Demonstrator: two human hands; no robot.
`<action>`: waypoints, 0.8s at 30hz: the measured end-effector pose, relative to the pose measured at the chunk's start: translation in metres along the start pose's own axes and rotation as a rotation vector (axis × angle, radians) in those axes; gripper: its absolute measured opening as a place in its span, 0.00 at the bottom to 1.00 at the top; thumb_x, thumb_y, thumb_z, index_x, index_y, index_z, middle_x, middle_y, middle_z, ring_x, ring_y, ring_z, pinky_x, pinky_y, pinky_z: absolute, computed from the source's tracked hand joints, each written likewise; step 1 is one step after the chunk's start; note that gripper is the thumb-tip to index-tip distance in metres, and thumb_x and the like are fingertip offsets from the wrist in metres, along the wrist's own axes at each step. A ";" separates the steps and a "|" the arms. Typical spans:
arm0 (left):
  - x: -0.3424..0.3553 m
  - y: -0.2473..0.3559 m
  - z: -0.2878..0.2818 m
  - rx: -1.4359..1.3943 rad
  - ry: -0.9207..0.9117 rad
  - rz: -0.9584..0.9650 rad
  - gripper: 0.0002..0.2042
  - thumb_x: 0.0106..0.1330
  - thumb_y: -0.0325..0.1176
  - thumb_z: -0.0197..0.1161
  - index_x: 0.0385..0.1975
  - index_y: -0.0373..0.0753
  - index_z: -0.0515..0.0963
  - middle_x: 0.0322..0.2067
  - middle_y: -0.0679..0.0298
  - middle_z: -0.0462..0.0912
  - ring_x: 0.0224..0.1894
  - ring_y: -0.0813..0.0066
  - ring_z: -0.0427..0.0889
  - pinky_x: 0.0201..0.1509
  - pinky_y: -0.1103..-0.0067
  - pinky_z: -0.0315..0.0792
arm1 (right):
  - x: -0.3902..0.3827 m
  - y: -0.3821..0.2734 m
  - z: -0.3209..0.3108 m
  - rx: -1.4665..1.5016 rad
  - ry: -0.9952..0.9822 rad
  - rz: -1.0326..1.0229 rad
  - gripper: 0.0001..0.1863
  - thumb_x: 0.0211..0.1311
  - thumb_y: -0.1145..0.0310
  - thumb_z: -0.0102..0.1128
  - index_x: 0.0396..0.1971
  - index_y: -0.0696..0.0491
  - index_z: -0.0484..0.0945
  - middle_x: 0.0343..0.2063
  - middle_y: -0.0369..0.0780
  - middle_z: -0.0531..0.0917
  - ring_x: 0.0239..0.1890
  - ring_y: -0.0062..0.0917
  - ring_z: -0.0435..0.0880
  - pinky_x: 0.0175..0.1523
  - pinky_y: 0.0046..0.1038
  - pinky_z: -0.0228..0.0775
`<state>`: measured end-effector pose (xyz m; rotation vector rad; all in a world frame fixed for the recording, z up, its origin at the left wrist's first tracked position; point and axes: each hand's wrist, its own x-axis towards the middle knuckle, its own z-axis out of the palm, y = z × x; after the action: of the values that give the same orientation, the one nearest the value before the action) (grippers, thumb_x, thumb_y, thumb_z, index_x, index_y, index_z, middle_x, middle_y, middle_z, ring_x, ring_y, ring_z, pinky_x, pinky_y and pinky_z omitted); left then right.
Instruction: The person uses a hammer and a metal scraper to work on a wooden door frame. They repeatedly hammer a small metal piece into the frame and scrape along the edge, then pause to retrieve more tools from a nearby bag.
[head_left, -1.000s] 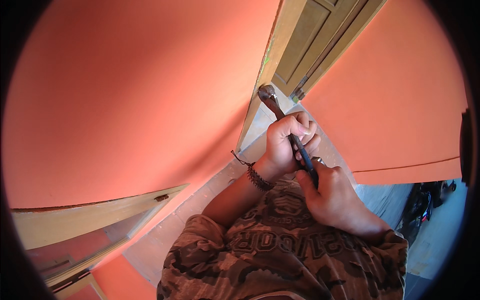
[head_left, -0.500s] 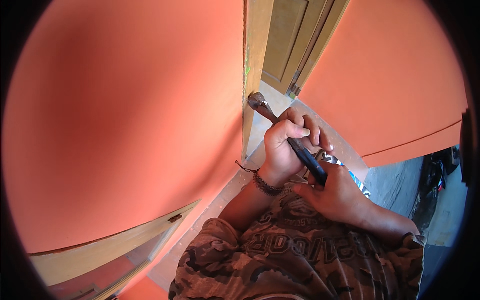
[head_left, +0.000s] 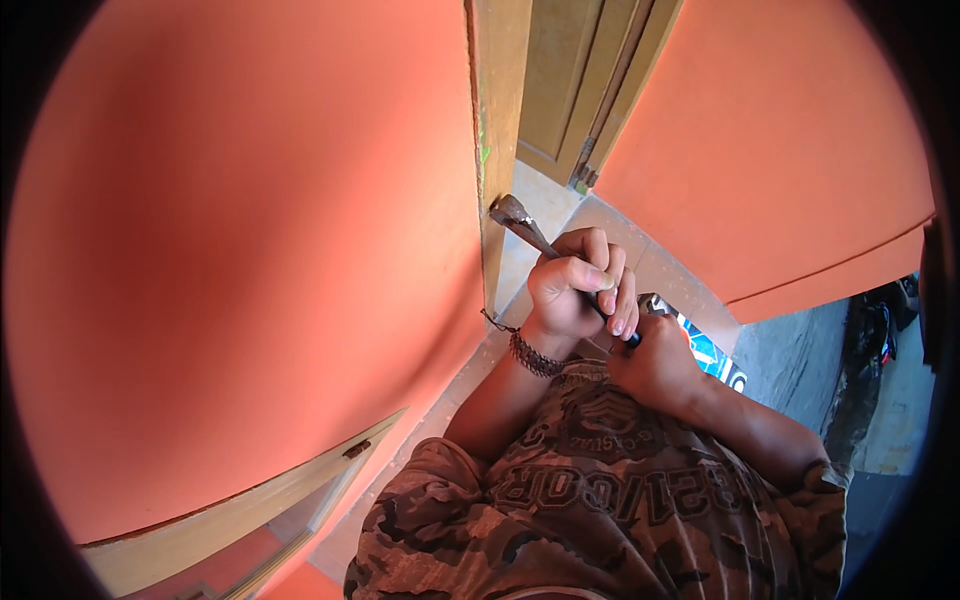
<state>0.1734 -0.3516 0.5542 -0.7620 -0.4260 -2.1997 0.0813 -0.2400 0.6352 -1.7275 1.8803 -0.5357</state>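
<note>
A long hand tool (head_left: 532,233) with a worn, brownish flared metal head slants up to the left. Its exact kind is unclear. The head meets or nearly meets the wooden door frame (head_left: 497,160), close to its edge. My left hand (head_left: 578,283) is wrapped round the shaft, thumb on top, with a braided bracelet on the wrist. Below it, my right hand (head_left: 655,362) is closed at the dark end of the handle, which shows between the two hands. Most of my right fingers are hidden. A small metallic piece (head_left: 650,302) shows just behind that fist.
An orange wall (head_left: 280,250) fills the left side, and another orange wall (head_left: 780,160) stands at right. A wooden door (head_left: 560,80) with a hinge is at the back. Blue-and-white things (head_left: 710,350) lie beyond my right wrist. A wooden-framed opening (head_left: 250,500) is at lower left.
My right hand has moved slightly up and left, closer to my left hand. Less of the handle shows. My left fingers have curled in, and the tool's head sits slightly lower along the frame.
</note>
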 end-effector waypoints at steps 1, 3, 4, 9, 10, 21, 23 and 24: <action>-0.001 0.000 -0.004 0.021 0.007 -0.003 0.04 0.55 0.23 0.47 0.20 0.34 0.63 0.19 0.54 0.71 0.19 0.56 0.76 0.22 0.60 0.76 | 0.003 0.007 0.005 0.026 0.019 -0.021 0.07 0.52 0.75 0.58 0.31 0.61 0.78 0.22 0.53 0.81 0.27 0.48 0.82 0.34 0.38 0.76; 0.000 0.002 -0.009 0.059 0.031 -0.011 0.04 0.53 0.22 0.47 0.19 0.35 0.62 0.18 0.54 0.71 0.18 0.55 0.75 0.22 0.60 0.76 | 0.011 0.024 0.016 0.084 0.057 -0.072 0.08 0.51 0.74 0.59 0.31 0.61 0.78 0.23 0.53 0.81 0.27 0.48 0.82 0.34 0.38 0.76; -0.001 0.004 -0.010 0.086 0.051 -0.016 0.05 0.53 0.22 0.48 0.18 0.35 0.62 0.18 0.54 0.71 0.17 0.55 0.75 0.21 0.60 0.76 | 0.016 0.033 0.021 0.097 0.015 -0.052 0.08 0.51 0.73 0.60 0.30 0.61 0.77 0.23 0.53 0.81 0.27 0.47 0.82 0.34 0.38 0.76; 0.000 0.010 -0.025 0.228 0.055 0.009 0.07 0.51 0.19 0.50 0.16 0.36 0.61 0.17 0.54 0.71 0.17 0.56 0.76 0.21 0.63 0.76 | 0.042 0.061 0.036 0.131 -0.022 -0.110 0.10 0.49 0.71 0.63 0.29 0.62 0.77 0.23 0.54 0.81 0.28 0.46 0.83 0.34 0.37 0.76; 0.001 0.012 -0.027 0.262 0.059 0.013 0.07 0.50 0.19 0.50 0.16 0.36 0.61 0.17 0.55 0.71 0.17 0.56 0.76 0.21 0.63 0.76 | 0.046 0.067 0.040 0.119 -0.031 -0.115 0.10 0.49 0.71 0.63 0.29 0.62 0.77 0.23 0.53 0.81 0.28 0.46 0.83 0.34 0.37 0.75; -0.003 0.003 0.000 0.292 0.282 0.040 0.05 0.54 0.23 0.49 0.19 0.35 0.63 0.16 0.55 0.70 0.19 0.52 0.77 0.23 0.63 0.78 | 0.027 0.040 -0.007 0.275 -0.136 -0.320 0.10 0.53 0.71 0.64 0.27 0.63 0.77 0.32 0.52 0.79 0.37 0.44 0.80 0.41 0.38 0.72; -0.002 0.001 0.008 0.283 0.340 0.039 0.06 0.56 0.25 0.49 0.19 0.36 0.63 0.16 0.54 0.70 0.19 0.52 0.77 0.24 0.62 0.78 | 0.020 0.028 -0.019 0.174 -0.108 -0.294 0.10 0.54 0.70 0.65 0.28 0.62 0.77 0.30 0.52 0.79 0.36 0.44 0.81 0.41 0.38 0.72; -0.002 0.000 0.013 0.294 0.393 0.048 0.06 0.58 0.25 0.48 0.19 0.36 0.63 0.16 0.55 0.70 0.18 0.53 0.77 0.24 0.62 0.78 | 0.016 0.021 -0.024 0.123 -0.097 -0.283 0.11 0.55 0.69 0.65 0.28 0.62 0.77 0.30 0.52 0.80 0.36 0.45 0.81 0.40 0.38 0.72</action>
<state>0.1797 -0.3441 0.5630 -0.1741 -0.5073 -2.1125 0.0492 -0.2557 0.6398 -1.9115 1.5135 -0.6473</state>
